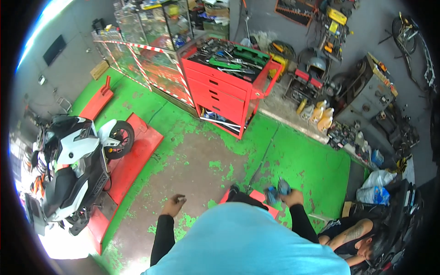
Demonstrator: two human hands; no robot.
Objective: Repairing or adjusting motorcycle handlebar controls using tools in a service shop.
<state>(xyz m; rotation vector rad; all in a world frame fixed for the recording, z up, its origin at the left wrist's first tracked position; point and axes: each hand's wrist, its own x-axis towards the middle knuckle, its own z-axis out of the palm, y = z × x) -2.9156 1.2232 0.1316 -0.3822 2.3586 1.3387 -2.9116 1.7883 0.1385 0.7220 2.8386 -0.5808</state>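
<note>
My right hand (292, 198) is wrapped round a blue and grey cordless power tool (278, 189), held out to the right of my body above the green floor. Whether it is a drill or an impact wrench is too small to tell. On the left, my left hand (172, 205) is closed in a pinch over the worn brown patch of floor. A small greyish piece (181, 199) shows at its fingertips, too small to name. Both forearms wear black sleeves. Part of a red platform (258, 195) shows by my legs, mostly hidden by my blue shirt.
A white and black scooter (75, 156) stands left on a red lift (137, 149). Ahead is a red tool cabinet (215, 94) topped with tools, beside a glass showcase (156, 64). Bottles (323, 117) line the right ledge. Another person (350, 238) crouches at lower right.
</note>
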